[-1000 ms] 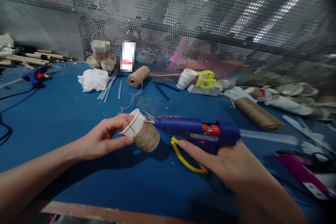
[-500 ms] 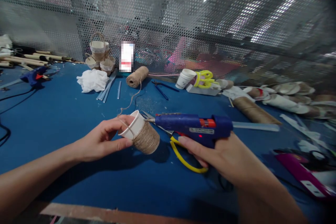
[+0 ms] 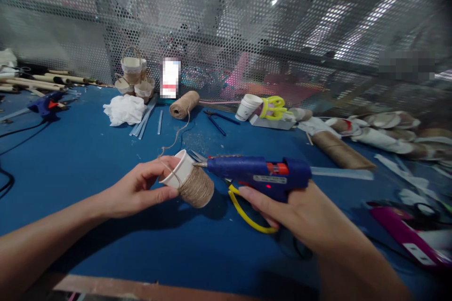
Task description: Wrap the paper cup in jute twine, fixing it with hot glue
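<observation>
My left hand (image 3: 150,183) grips a white paper cup (image 3: 179,165) tilted on its side, its lower part wound with jute twine (image 3: 197,189). Some fingers are inside the mouth, the thumb on the outside. A loose strand runs from the cup to the twine spool (image 3: 185,105) behind. My right hand (image 3: 282,209) is closed around the handle of a blue hot glue gun (image 3: 259,171), a clear glue stick (image 3: 341,173) sticking out of its back. The metal nozzle is at the cup wall beside the twine edge. Yellow-handled scissors (image 3: 247,216) lie under the gun, partly hidden.
Behind are a white cloth (image 3: 124,110), glue sticks (image 3: 143,120), twine-covered baskets (image 3: 133,73), pliers (image 3: 217,121) and stacked paper cups (image 3: 248,106). Another glue gun (image 3: 44,105) lies left. A large twine roll (image 3: 342,149) and a magenta power strip (image 3: 399,233) are at right.
The glue gun has shifted slightly left, bringing its nozzle closer onto the cup wall at the twine edge. My left hand and the cup have hardly moved.
</observation>
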{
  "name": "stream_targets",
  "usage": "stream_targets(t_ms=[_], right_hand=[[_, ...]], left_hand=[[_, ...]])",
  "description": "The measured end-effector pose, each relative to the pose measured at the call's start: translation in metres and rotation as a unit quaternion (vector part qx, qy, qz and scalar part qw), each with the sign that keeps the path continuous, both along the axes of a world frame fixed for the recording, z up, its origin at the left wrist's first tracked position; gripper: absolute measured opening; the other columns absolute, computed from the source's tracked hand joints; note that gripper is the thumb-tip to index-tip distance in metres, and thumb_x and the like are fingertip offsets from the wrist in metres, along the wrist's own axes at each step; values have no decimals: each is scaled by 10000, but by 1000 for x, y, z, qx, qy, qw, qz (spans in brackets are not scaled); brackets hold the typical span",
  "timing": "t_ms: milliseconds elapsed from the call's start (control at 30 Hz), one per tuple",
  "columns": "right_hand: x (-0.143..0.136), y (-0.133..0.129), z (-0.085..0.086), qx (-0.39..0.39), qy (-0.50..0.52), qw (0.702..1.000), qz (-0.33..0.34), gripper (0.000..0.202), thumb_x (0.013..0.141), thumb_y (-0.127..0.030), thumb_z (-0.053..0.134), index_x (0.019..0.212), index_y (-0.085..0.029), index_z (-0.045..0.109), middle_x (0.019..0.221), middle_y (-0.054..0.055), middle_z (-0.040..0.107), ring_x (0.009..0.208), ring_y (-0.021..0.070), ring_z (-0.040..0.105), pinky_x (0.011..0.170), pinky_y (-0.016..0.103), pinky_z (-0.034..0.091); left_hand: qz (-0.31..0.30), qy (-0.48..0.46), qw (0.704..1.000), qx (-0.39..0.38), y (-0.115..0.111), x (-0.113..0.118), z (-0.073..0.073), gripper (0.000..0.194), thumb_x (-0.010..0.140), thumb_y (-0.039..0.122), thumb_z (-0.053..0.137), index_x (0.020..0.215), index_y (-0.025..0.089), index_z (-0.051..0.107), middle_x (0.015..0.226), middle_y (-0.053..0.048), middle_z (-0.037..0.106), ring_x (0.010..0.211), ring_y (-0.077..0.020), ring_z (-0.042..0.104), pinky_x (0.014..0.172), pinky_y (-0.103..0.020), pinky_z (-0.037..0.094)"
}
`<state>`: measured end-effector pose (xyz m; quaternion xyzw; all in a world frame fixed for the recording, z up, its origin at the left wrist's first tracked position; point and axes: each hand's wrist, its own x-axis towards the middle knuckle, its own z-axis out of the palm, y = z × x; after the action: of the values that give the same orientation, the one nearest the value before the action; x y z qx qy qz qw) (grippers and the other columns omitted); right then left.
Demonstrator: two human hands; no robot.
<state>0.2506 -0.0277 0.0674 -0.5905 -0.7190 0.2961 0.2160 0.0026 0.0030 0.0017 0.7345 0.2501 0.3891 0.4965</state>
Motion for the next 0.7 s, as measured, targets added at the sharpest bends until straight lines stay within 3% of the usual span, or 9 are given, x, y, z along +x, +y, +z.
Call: stream_targets(t_ms=[200,367,500,700], right_hand=[[-1,-4,-2,-8,18,1000,-8,389,724,-420,562,415,-233,418,360,-45,432,345,107,424,359,219,394],[1,-2,-2,31,-2,999,-11,409,728,-427,566,409,-235,395,352,-36,429,351,112,413,364,229,389],[-1,-3,-1,5,-1,1000,-27,387,728,-430,558,428,-233,414,369,-38,427,363,112,414,370,230,384],[3,2,1,-4,-10,1000,8,391,748,-481,541,474,-223,433,391,-40,439,388,115,428,428,244,405]], left_hand=[[-2,-7,1000,-5,0,1,1,75,794,155,557,727,136,586,1020,-82,601,1011,-190,512,909,-324,358],[9,4,1000,-4,-1,1,2,87,789,178,570,711,140,579,1006,-89,615,1023,-200,509,921,-336,355],[8,2,1000,0,-1,1,3,84,786,174,571,709,141,578,994,-89,621,1024,-201,511,928,-340,353],[8,3,1000,-4,-2,1,2,83,791,180,567,718,142,580,1032,-88,614,1036,-200,507,930,-337,353]])
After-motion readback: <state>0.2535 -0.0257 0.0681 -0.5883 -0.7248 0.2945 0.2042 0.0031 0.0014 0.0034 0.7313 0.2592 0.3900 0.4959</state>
